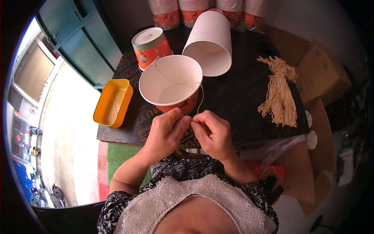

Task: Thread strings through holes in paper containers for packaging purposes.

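Note:
An open paper bucket (pixel 171 80), white inside with an orange printed outside, stands upright just beyond my hands. A thin beige cord (pixel 202 97) passes by its left rim, crosses the inside and hangs over the right rim down to my fingers. My right hand (pixel 213 132) is closed in a pinch on this cord. Closed too, my left hand (pixel 168 130) meets it fingertip to fingertip at the cord's end, in front of the bucket. The very tip of the cord is hidden between the fingers.
Behind stand an upturned orange bucket (pixel 152 48) and a tilted stack of white buckets (pixel 210 43). A yellow tray (pixel 113 102) holding small pale bits sits left. A bundle of beige cords (pixel 279 91) lies right on the dark table (pixel 241 105). Wrapped bucket stacks (pixel 165 15) line the back.

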Action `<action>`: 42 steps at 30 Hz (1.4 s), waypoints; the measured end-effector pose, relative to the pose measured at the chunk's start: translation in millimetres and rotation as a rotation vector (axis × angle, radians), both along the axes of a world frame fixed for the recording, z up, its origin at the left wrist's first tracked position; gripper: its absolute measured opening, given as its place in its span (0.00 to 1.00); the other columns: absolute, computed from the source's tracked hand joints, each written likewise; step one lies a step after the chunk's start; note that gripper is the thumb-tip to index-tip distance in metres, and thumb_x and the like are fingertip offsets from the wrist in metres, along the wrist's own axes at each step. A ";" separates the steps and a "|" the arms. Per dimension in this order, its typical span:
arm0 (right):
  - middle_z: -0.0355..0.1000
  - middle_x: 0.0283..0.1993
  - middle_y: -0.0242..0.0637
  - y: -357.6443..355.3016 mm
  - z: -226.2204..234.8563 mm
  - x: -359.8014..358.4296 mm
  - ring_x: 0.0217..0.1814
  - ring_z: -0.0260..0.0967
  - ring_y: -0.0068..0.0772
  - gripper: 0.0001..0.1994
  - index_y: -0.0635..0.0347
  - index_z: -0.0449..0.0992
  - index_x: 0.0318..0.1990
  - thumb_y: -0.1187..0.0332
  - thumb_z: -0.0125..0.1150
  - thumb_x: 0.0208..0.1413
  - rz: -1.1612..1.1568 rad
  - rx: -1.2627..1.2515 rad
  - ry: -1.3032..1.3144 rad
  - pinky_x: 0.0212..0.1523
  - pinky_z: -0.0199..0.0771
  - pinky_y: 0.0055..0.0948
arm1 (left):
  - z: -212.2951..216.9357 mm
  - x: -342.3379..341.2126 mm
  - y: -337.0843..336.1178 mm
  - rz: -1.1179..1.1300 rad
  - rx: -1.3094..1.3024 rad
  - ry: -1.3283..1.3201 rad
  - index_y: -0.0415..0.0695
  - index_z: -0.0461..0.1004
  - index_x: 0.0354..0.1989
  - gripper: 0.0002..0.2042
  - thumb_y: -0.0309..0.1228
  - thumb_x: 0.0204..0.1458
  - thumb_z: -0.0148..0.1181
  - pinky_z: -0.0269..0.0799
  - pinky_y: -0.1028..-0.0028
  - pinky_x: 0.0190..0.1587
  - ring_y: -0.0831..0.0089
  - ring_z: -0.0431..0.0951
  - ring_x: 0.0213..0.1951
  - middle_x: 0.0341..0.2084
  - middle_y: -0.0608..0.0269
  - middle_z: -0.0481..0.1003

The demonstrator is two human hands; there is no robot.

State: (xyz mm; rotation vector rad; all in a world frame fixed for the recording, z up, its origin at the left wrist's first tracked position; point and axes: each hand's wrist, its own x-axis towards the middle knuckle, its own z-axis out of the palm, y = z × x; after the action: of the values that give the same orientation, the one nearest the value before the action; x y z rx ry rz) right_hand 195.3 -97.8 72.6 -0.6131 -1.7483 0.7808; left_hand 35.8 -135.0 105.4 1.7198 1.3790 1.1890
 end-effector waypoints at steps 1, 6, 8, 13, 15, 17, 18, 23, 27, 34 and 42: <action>0.70 0.27 0.42 0.0 0.5 -1.1 0.26 0.72 0.39 0.05 0.63 0.70 0.32 0.80 0.60 0.49 -0.002 -0.001 0.001 0.27 0.70 0.31 | -0.5 1.4 0.2 -0.002 -0.001 0.001 0.37 0.64 0.24 0.10 0.24 0.55 0.56 0.60 0.72 0.22 0.76 0.61 0.19 0.14 0.60 0.63; 0.65 0.21 0.31 -0.9 1.8 -3.8 0.19 0.60 0.15 0.05 0.64 0.71 0.28 0.83 0.59 0.49 -0.036 0.049 0.076 0.19 0.58 0.20 | -5.9 4.8 0.9 0.009 -0.052 -0.128 0.36 0.64 0.27 0.09 0.26 0.59 0.51 0.61 0.75 0.25 0.79 0.61 0.24 0.19 0.64 0.65; 0.65 0.20 0.30 0.2 1.0 -4.0 0.18 0.60 0.15 0.05 0.64 0.70 0.28 0.83 0.59 0.49 -0.045 0.066 0.077 0.19 0.58 0.20 | -5.6 4.7 0.1 0.027 -0.052 -0.154 0.36 0.65 0.29 0.08 0.25 0.60 0.50 0.61 0.76 0.26 0.80 0.62 0.25 0.20 0.64 0.65; 0.64 0.19 0.29 9.0 -4.2 -5.2 0.19 0.60 0.13 0.05 0.64 0.70 0.27 0.82 0.60 0.50 -0.166 0.065 0.091 0.19 0.59 0.19 | -0.7 -5.4 -1.5 0.132 0.082 -0.155 0.37 0.70 0.37 0.05 0.24 0.60 0.49 0.62 0.82 0.28 0.86 0.63 0.26 0.23 0.70 0.68; 0.64 0.19 0.30 15.8 -10.3 -9.9 0.20 0.60 0.14 0.05 0.65 0.70 0.27 0.81 0.60 0.50 -0.224 0.072 0.117 0.20 0.60 0.18 | 5.6 -1.4 -3.4 0.138 0.106 -0.226 0.39 0.68 0.32 0.07 0.28 0.62 0.49 0.55 0.84 0.22 0.86 0.60 0.21 0.20 0.73 0.64; 0.64 0.19 0.30 20.6 -11.2 -14.0 0.20 0.60 0.14 0.06 0.65 0.69 0.27 0.81 0.60 0.50 -0.243 0.083 0.125 0.21 0.61 0.18 | 9.2 -3.8 -6.7 0.140 0.121 -0.220 0.39 0.68 0.32 0.07 0.28 0.61 0.49 0.54 0.84 0.22 0.86 0.60 0.21 0.20 0.73 0.64; 0.65 0.19 0.34 22.8 -12.2 -15.3 0.20 0.64 0.25 0.07 0.63 0.68 0.26 0.80 0.61 0.49 -0.265 0.090 0.101 0.21 0.64 0.24 | 10.8 -4.7 -8.1 0.139 0.136 -0.215 0.39 0.68 0.31 0.08 0.28 0.61 0.50 0.54 0.84 0.22 0.86 0.60 0.21 0.20 0.73 0.64; 0.67 0.19 0.38 28.8 -14.6 -24.2 0.20 0.70 0.38 0.08 0.61 0.67 0.25 0.79 0.62 0.47 -0.301 0.105 0.066 0.21 0.68 0.30 | 12.2 -8.6 -10.4 0.157 0.177 -0.247 0.39 0.66 0.28 0.09 0.28 0.60 0.51 0.53 0.84 0.22 0.87 0.59 0.20 0.21 0.72 0.63; 0.68 0.19 0.38 30.8 -15.0 -28.5 0.20 0.70 0.38 0.09 0.61 0.67 0.25 0.80 0.62 0.46 -0.325 0.126 0.065 0.20 0.68 0.30 | 7.0 -16.5 -10.5 0.151 0.213 -0.202 0.40 0.65 0.25 0.10 0.27 0.60 0.51 0.52 0.83 0.21 0.87 0.58 0.20 0.21 0.71 0.62; 0.67 0.19 0.38 32.5 -15.4 -31.4 0.20 0.70 0.38 0.09 0.60 0.67 0.25 0.80 0.62 0.45 -0.320 0.119 0.058 0.20 0.68 0.31 | 4.2 -21.1 -9.0 0.142 0.224 -0.198 0.40 0.65 0.25 0.10 0.27 0.60 0.51 0.52 0.83 0.21 0.86 0.58 0.20 0.21 0.71 0.62; 0.68 0.23 0.41 40.8 -18.0 -37.7 0.24 0.71 0.44 0.08 0.62 0.67 0.27 0.80 0.62 0.45 -0.335 0.187 0.035 0.23 0.69 0.34 | 26.3 -42.4 30.0 0.163 0.336 0.155 0.35 0.70 0.34 0.02 0.21 0.53 0.54 0.68 0.74 0.33 0.67 0.71 0.27 0.27 0.56 0.70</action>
State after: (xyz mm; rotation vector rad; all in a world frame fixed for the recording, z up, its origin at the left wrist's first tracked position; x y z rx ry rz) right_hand 157.6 -57.0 54.5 -0.7346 -1.6090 0.3887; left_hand -6.6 -105.0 131.7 1.9963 1.5004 1.4720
